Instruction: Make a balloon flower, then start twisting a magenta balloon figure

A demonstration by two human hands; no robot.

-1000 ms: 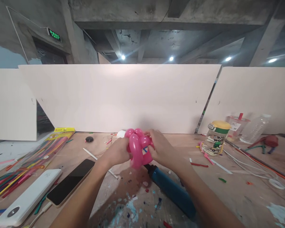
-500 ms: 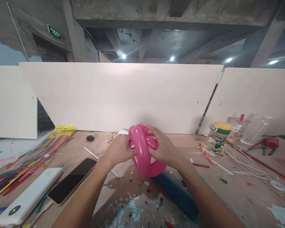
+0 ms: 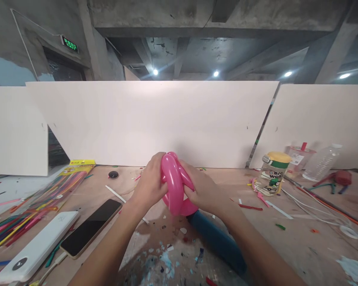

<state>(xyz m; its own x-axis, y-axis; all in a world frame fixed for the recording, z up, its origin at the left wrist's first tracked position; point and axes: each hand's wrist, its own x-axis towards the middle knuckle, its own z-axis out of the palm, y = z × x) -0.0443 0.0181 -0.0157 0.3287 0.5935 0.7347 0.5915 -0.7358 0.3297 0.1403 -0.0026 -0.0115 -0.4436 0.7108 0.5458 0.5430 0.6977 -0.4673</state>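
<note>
A pink twisted balloon (image 3: 174,186), bent into several rounded loops, is held above the table at the centre of the head view. My left hand (image 3: 151,180) wraps its left side, fingers curled behind it. On the right side, my right hand (image 3: 198,182) closes around the loops, its thumb near the gap in the middle. Most fingertips of both hands are hidden behind the balloon. A long dark blue balloon (image 3: 216,240) runs from the lower end of the pink loops toward my right forearm. How the two join is not clear.
At left lie a white power bank (image 3: 37,244), a phone (image 3: 91,228) and a bag of uninflated balloons (image 3: 67,178). A yellow-lidded bottle (image 3: 271,174), a clear plastic bottle (image 3: 322,163) and cables stand or lie at right. White boards (image 3: 155,123) rise behind the table. Scraps and paint mark the tabletop (image 3: 232,182).
Both hands have closed in more tightly on the pink balloon, covering its side bubbles. Its loops look narrower and more upright, and the left hand's fingers have shifted up behind it.
</note>
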